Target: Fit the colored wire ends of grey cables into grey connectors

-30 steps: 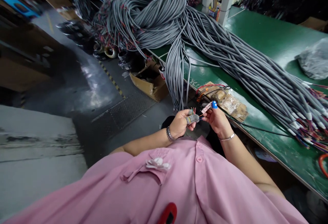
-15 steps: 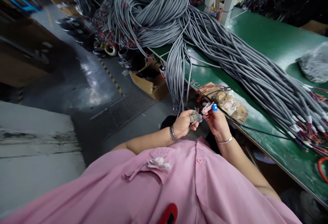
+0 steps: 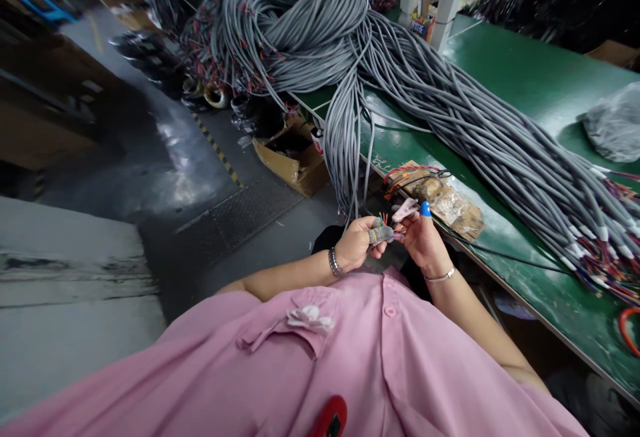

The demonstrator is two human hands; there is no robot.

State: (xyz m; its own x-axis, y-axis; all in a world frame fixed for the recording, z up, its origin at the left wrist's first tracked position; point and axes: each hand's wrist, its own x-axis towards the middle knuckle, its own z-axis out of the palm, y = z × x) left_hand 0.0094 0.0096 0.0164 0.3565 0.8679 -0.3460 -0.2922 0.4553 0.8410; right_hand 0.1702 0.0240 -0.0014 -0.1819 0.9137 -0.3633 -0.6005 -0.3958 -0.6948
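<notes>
The left hand (image 3: pixel 356 242) is closed around a small bunch of thin wires (image 3: pixel 385 218), whose fine green, red and orange ends fan out above the grip. Grey knitted finger covers (image 3: pixel 383 234), ribbed and soft, wrap its digits. The right hand (image 3: pixel 425 242) meets it from the other side, fingers curled in at the wires just in front of the shirt; whether they pinch a strand is too small to tell. A smooth blue cap (image 3: pixel 425 209) sheathes its thumb, and beside that juts a pale pink, tapering piece (image 3: pixel 405 210), worn or held, I cannot say. A dark linked bracelet (image 3: pixel 334 262) circles the left wrist, a slim metallic band (image 3: pixel 441 276) the right.

Just beyond the right hand, a rough-edged brown board (image 3: pixel 470 221) lies on the glossy green tabletop (image 3: pixel 525 64), bearing a lump under crinkled clear film (image 3: pixel 443 198). A slender black cable (image 3: pixel 515 254) trails along the table's edge.

Farther out, grey cables (image 3: pixel 480 117), round and rubbery-looking, run across the table in a thick rope-like sheaf, white-banded near their frayed coloured ends. Others loop in a heavy coil (image 3: pixel 300 37), and a limp bundle (image 3: pixel 345 144) droops over the edge beside an open cardboard box (image 3: pixel 280 162). Crumpled translucent plastic (image 3: pixel 617 124) sits at the far right.
</notes>
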